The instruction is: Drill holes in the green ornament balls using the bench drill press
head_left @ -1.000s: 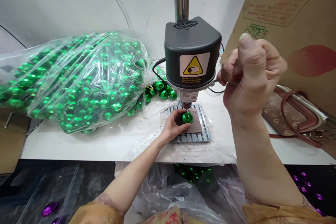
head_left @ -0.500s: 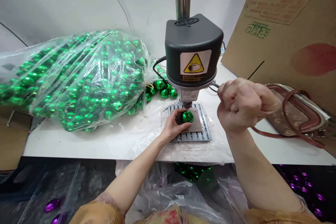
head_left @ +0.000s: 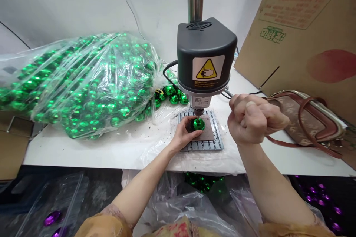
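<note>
Under the chuck of the drill press (head_left: 207, 53), a shiny green faceted ball (head_left: 198, 123) sits on a small board (head_left: 208, 135) over the slotted metal base (head_left: 218, 133). My left hand (head_left: 184, 132) grips the ball from its left side, fingers behind and thumb in front. The thin bit meets the top of the ball; how deep it reaches I cannot tell. My right hand (head_left: 251, 119) is closed in a fist around the end of the press's feed lever (head_left: 228, 93), whose grip is hidden inside the fingers.
A big clear bag of green balls (head_left: 102, 85) lies on the left of the white table (head_left: 111, 153), with several loose green balls (head_left: 174, 99) beside it. A brown handbag (head_left: 308, 118) and a cardboard box (head_left: 300, 37) stand right. Purple balls (head_left: 322, 202) show below the table.
My right hand has come down a little and slightly left on the lever. My left hand stays around the green ball. The view has shifted slightly.
</note>
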{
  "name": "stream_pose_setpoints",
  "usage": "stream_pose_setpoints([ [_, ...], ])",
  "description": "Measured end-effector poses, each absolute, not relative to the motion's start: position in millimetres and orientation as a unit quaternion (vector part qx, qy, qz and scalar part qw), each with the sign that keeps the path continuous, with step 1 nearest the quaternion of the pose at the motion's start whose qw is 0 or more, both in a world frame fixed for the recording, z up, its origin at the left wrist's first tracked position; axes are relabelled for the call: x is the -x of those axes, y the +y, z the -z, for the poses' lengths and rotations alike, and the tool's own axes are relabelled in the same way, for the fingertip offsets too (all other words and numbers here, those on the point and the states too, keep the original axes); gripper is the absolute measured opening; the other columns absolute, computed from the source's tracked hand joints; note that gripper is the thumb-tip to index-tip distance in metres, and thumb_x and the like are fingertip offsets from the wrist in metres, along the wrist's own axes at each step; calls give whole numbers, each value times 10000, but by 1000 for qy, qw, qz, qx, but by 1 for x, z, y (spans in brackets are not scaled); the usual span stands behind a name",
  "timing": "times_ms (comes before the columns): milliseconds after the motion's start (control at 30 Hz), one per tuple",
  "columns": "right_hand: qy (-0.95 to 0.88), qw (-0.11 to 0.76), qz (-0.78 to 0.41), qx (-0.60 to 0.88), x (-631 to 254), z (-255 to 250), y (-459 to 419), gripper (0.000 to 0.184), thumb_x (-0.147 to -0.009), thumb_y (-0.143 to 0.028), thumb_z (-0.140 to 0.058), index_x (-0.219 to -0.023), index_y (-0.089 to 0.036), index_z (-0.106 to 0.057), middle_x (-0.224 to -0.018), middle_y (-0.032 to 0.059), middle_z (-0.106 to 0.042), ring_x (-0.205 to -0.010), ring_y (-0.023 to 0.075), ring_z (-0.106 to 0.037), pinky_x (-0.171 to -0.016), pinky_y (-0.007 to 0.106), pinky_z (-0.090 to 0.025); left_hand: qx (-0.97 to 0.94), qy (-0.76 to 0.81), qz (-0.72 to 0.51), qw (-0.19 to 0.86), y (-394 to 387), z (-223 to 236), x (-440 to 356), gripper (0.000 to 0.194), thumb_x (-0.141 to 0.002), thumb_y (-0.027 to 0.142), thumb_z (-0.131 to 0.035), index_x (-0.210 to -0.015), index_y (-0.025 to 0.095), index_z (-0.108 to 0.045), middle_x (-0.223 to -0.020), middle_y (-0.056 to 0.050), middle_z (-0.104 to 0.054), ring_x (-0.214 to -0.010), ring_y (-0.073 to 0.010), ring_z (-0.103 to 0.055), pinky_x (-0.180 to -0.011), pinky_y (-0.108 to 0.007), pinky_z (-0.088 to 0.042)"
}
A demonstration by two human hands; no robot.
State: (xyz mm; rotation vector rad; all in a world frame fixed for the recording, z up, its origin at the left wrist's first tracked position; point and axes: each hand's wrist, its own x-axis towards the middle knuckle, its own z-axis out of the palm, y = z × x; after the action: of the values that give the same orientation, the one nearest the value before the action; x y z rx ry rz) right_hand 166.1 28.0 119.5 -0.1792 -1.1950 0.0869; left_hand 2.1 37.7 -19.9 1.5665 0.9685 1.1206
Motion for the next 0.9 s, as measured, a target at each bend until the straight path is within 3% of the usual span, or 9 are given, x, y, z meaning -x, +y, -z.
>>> stream_pose_setpoints([
  [533, -583, 808, -18, 79, -170, -98, 28, 438, -802, -66, -559, -551, -168, -215, -512, -61, -287, -441, 26, -275, -476, 261, -309, -638, 415, -453, 464, 37, 22, -1, 565, -728, 384, -871, -1193, 189, -617, -1173, -97, -707, -1127, -267, -671, -1021, -441, -536],
  [733, -485, 834, -152, 215, -164, -151, 24, 489, -856, -198, -621, -489, -183, -298, -425, -69, -269, -394, 43, -291, -445, 270, -260, -630, 437, -464, 443, 36, 19, -6, 565, -706, 386, -881, -1166, 195, -614, -1114, -82, -709, -1057, -249, -682, -946, -410, -555],
  [900, -446, 816, -224, 290, -162, -185, 29, 454, -829, -242, -660, -480, -203, -371, -411, -68, -351, -391, 56, -308, -427, 283, -255, -674, 464, -457, 349, 19, 5, -2, 537, -674, 468, -892, -1059, 205, -625, -1081, -74, -679, -1052, -263, -645, -921, -415, -524],
])
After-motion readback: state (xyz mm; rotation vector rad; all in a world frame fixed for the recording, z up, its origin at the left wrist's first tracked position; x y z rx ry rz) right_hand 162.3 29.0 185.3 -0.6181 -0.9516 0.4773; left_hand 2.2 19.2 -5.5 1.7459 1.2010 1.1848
